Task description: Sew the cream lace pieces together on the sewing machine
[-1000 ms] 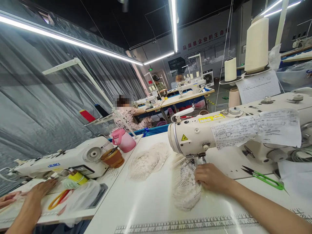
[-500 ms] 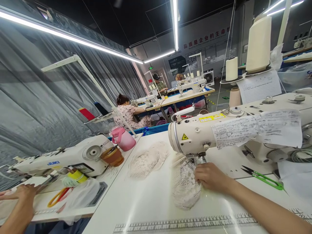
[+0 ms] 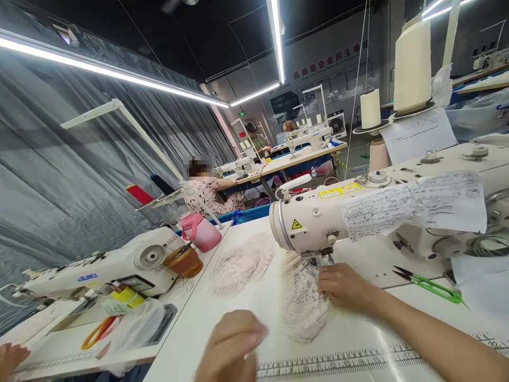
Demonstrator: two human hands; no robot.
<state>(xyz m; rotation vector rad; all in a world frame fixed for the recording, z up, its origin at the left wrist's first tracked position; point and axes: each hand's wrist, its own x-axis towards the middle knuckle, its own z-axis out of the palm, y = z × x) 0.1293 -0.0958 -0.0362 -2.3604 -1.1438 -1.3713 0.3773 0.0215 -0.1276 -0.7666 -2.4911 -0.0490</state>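
A: Why is your right hand (image 3: pixel 345 289) flat on the lace (image 3: pixel 303 302)?
B: Pinning it under the sewing machine (image 3: pixel 314 225) needle; your left hand (image 3: pixel 230 345) hovers near, loosely curled, empty.

we can read "juki" in blue on the side of the white sewing machine (image 3: pixel 99 270) at the left table's far edge. the nearer sewing machine (image 3: pixel 318 220) carries a yellow warning triangle on its head and a yellow label strip on top, print too small for us. the ruler (image 3: pixel 358 361) printed along the tabletop's near edge shows numbers, "17" legible. red chinese characters run across the back wall (image 3: pixel 330 61), with "clothing" below. handwritten paper (image 3: pixel 413 204) taped on the machine: unreadable.
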